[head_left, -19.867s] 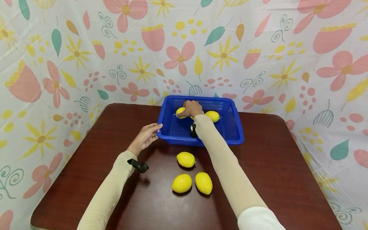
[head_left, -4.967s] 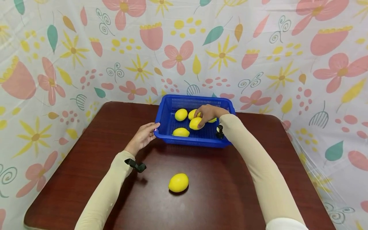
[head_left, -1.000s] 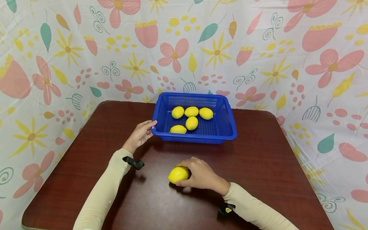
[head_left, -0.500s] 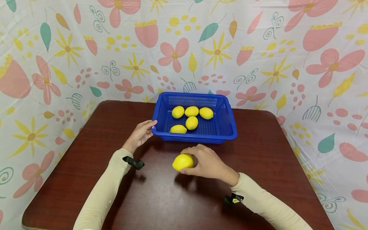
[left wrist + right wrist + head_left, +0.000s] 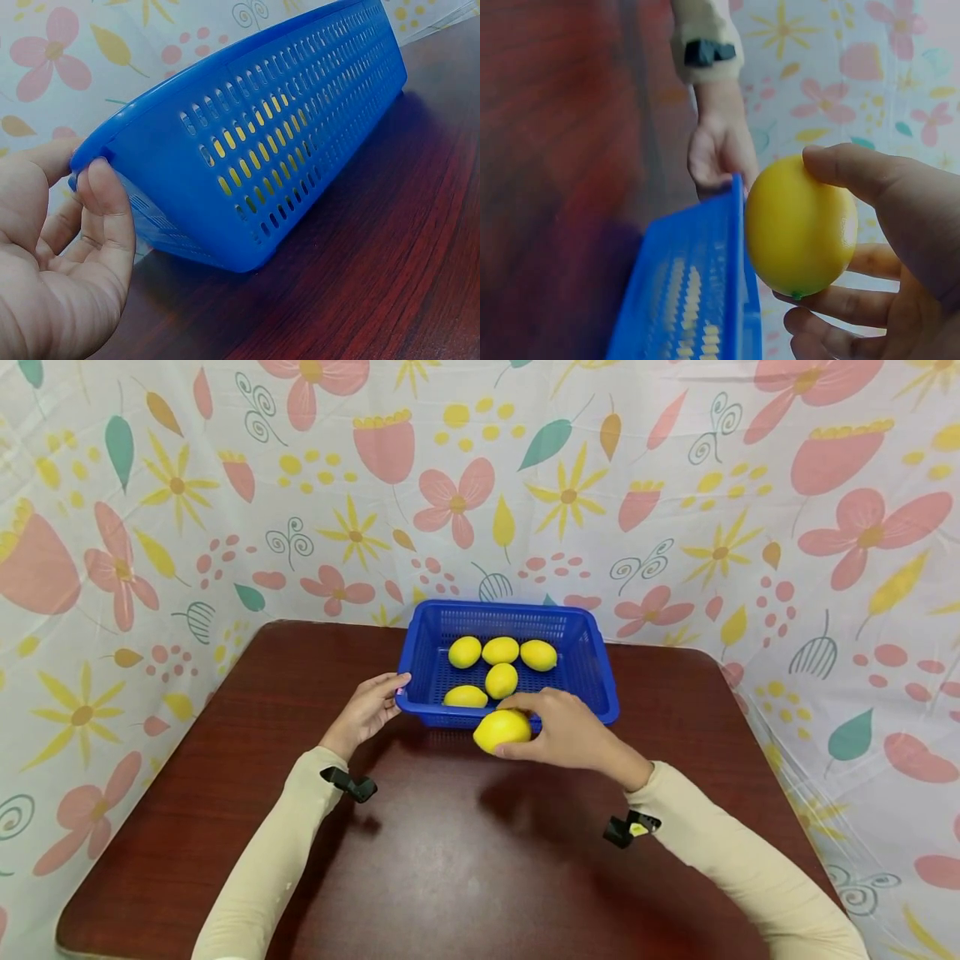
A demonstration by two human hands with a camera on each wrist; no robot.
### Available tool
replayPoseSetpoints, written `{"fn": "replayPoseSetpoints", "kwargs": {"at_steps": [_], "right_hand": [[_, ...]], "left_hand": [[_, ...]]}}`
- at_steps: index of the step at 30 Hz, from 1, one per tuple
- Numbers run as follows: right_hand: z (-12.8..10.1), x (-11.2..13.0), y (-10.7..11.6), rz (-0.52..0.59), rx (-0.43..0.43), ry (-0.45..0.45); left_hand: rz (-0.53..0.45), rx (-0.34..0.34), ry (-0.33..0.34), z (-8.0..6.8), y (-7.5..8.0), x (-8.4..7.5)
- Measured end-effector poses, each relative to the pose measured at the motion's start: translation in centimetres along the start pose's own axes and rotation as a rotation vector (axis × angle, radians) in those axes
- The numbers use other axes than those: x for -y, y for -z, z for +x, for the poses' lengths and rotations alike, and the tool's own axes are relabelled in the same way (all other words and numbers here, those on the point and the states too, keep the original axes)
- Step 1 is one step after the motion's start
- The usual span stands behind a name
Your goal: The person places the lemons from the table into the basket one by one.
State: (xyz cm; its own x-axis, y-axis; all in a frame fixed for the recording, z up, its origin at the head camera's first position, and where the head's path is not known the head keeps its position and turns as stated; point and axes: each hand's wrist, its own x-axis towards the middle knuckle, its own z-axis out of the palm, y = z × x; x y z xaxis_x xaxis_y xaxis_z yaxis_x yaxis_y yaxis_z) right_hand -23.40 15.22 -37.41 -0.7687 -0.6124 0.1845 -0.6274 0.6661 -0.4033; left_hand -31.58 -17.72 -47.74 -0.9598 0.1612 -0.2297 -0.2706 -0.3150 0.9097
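My right hand (image 5: 573,731) grips a yellow lemon (image 5: 502,731) between thumb and fingers, raised off the table at the basket's front rim. In the right wrist view the held lemon (image 5: 801,229) shows a green tip, close by the blue rim. With thumb and fingers my left hand (image 5: 367,710) pinches the left front corner of the blue plastic basket (image 5: 525,720); the left wrist view shows the fingertips on the basket's rim (image 5: 112,127). Several lemons (image 5: 501,681) lie inside the basket, and their yellow shows through the slotted wall.
A dark brown wooden table (image 5: 442,877) bears the basket near its far side. Behind and around the table hangs a white curtain (image 5: 600,518) with a floral print. Each wrist carries a black strapped mount (image 5: 348,783).
Over the last second my right hand has lifted the lemon off the table and brought it up to the basket's front rim. Earlier, other lemons went from the table into the basket. My left hand stays put.
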Motion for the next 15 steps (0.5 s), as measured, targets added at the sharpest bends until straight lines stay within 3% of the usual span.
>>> {"fn": "replayPoseSetpoints", "kwargs": {"at_steps": [9,15], "right_hand": [[2.5,-3.5,2.5,0.012,0.053,-0.005],[4.0,-6.3,3.6,0.001,0.143,-0.044]], "left_hand": [[0.000,-0.008,0.006,0.1,-0.1,0.0],[-0.001,-0.011,0.007,0.1,-0.1,0.0]]}}
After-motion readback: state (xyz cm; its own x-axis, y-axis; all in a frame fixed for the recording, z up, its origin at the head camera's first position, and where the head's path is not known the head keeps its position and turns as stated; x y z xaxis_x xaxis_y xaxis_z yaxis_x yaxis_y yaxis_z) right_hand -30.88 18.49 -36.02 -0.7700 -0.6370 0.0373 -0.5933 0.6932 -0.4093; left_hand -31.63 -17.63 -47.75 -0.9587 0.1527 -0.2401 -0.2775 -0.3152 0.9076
